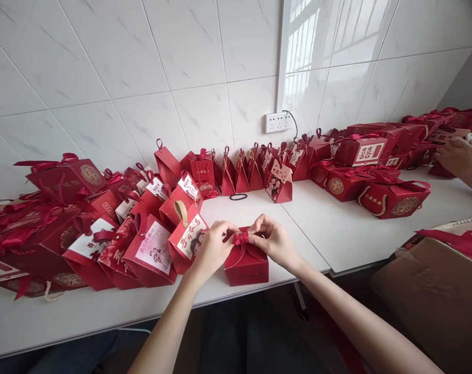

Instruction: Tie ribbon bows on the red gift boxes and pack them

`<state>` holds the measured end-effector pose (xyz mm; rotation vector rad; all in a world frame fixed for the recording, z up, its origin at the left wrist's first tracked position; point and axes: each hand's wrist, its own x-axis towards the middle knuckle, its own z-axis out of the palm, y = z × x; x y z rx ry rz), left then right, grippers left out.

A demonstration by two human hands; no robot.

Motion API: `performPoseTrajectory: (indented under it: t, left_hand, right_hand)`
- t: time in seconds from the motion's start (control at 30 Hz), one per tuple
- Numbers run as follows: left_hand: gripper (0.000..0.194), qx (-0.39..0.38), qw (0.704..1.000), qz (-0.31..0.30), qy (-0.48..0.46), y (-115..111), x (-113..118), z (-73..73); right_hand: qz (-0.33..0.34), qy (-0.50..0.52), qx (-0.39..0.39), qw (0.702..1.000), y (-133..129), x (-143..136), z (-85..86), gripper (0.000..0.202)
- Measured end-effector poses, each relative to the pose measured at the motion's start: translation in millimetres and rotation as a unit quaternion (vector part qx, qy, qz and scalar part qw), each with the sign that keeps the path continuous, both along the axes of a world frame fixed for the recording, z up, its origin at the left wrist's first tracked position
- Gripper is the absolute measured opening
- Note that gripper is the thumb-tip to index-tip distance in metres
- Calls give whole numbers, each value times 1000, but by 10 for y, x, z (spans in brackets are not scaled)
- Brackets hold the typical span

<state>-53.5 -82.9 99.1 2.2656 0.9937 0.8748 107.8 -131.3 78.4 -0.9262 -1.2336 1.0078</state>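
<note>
A small red gift box stands upright at the table's front edge, right before me. Its top flaps are folded together, and a dark red ribbon is gathered in a bow or loop over them. My left hand pinches the ribbon from the left, thumb and forefinger closed. From the right, my right hand grips the ribbon between thumb and bent fingers. Both hands sit just above the box top. The ribbon's ends are partly hidden by the fingers.
Left of me crowd many red gift boxes with ribbon loops. More triangular boxes line the wall, below a white power strip. Ribboned boxes stand right. Another person's hand is at far right, with a cardboard box nearer.
</note>
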Motion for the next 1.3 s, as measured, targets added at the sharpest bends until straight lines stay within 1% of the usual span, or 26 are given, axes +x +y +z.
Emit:
performPoseTrajectory:
  t: [0.1,0.23,0.33,0.4,0.47,0.57,0.67,0.77,0.87,0.97,1.03,1.13,1.2,1.3]
  left_hand:
    - [9,-5,1000,-15,-14,-46,-49,-13]
    - [14,-32,999,-26,-12,-105,-90,4]
    - [20,-48,998,-38,-5,-127,-89,27]
    - [27,-54,998,-32,-9,-133,-77,33]
    - [31,-58,998,-8,-17,-136,-63,32]
    - [29,-86,995,10,-41,-135,-51,23]
    - [28,-130,988,-7,-78,-136,-47,8]
    - [28,-157,982,-3,-103,-149,-37,-12]
    - [27,-158,980,0,-119,-168,-17,-22]
    - [24,-144,983,-14,-111,-171,4,-16]
    - [24,-139,986,-20,-95,-162,15,-13]
    - [25,-153,984,-18,-92,-144,27,-22]
    - [24,-174,978,-27,-111,-137,31,-37]
    - [24,-229,960,-50,-152,-130,34,-60]
  right_hand:
    - [-23,-20,12,999,-12,-9,-9,39]
    - [-41,-49,21,998,-25,-12,-8,28]
    - [-46,-94,24,994,-33,-1,4,20]
    - [-51,-131,31,990,-34,12,9,17]
    - [-56,-158,37,985,-30,26,14,15]
    - [-62,-178,42,981,-22,41,28,15]
    - [-61,-197,50,977,-24,50,46,12]
    - [-65,-212,56,974,-33,51,55,8]
    - [-81,-218,60,971,-49,41,65,7]
    - [-90,-226,63,968,-62,34,81,7]
    - [-84,-231,62,967,-61,43,87,7]
    - [-59,-225,54,971,-39,72,84,9]
    - [-45,-217,50,974,-19,90,79,11]
    - [-31,-213,53,975,-3,103,77,11]
